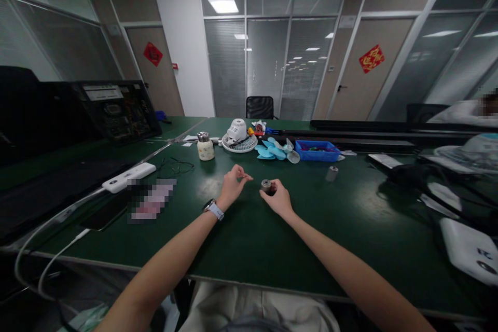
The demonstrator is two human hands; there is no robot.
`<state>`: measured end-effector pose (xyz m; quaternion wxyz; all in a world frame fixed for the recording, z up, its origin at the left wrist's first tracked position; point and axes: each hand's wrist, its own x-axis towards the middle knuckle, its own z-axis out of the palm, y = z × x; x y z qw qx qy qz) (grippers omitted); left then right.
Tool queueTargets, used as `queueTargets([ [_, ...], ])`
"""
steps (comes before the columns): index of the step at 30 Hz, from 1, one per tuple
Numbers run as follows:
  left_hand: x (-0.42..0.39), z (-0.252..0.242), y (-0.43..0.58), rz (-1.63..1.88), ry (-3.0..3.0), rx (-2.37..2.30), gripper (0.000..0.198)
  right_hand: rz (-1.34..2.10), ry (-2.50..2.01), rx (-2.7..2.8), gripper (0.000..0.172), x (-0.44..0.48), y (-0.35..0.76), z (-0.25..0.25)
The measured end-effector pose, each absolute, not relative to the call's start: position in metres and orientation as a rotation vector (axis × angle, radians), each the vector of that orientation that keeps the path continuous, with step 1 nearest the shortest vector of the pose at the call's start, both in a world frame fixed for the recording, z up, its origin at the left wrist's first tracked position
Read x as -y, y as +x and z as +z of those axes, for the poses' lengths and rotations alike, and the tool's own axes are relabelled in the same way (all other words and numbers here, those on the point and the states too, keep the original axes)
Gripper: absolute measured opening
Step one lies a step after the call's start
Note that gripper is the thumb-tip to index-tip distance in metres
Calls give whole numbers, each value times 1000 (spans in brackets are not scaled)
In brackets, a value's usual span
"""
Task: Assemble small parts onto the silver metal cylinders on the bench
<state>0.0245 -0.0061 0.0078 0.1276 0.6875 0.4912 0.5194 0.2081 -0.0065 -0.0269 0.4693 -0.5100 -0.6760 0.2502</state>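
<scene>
My right hand (279, 198) is closed round a small metal cylinder (266, 184) with a ringed top, which is upright, at or close above the green table. Just left of it, my left hand (233, 185), with a watch (212, 208) on its wrist, has thumb and fingertips drawn together; anything between them is too small to make out. A gap separates the left fingertips from the cylinder. Farther right, a second metal cylinder (332, 174) of similar size stands alone.
Beyond the hands lie a cream bottle (206, 148), a white fan part (238, 140), light-blue fan blades (272, 149) and a blue tray (317, 151). Power banks (129, 177), cables and a phone flank the left; another power bank (470, 249) sits right. A person (459, 113) is at far right.
</scene>
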Motion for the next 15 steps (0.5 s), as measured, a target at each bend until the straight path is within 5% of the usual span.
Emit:
queueTargets([
  [4, -2, -14, 8, 1173, 2044, -1415, 26, 612, -1298, 1641, 33, 11, 219, -22],
  [9, -5, -21, 8, 1134, 1970, -1390, 37, 613, -1274, 1600, 44, 11, 219, -23],
  [15, -2, -15, 12, 1208, 1796, -1467, 38, 952, -1165, 1436, 33, 0, 228, -21],
])
